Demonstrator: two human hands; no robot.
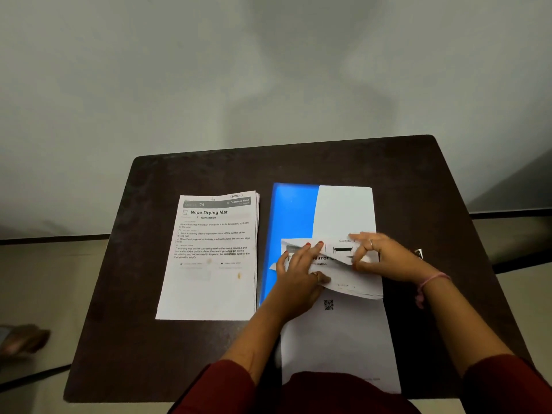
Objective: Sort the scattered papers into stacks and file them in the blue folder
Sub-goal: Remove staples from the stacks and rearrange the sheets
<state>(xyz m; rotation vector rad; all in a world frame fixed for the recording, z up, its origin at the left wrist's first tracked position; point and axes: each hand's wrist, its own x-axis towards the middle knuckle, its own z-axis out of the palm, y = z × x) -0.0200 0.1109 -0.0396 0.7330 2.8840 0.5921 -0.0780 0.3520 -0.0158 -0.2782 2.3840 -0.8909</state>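
Risk: my hands, left (295,274) and right (379,255), both pinch the buckled sheet (334,264) over the blue folder (294,216); tugging could tear it.

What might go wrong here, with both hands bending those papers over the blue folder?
The bent sheets, gripped by the left hand and pinched by the right hand, may crease or tear. They sit askew on the blue folder, so they may file crooked. The long sheet overhangs the table's near edge and could slide off.
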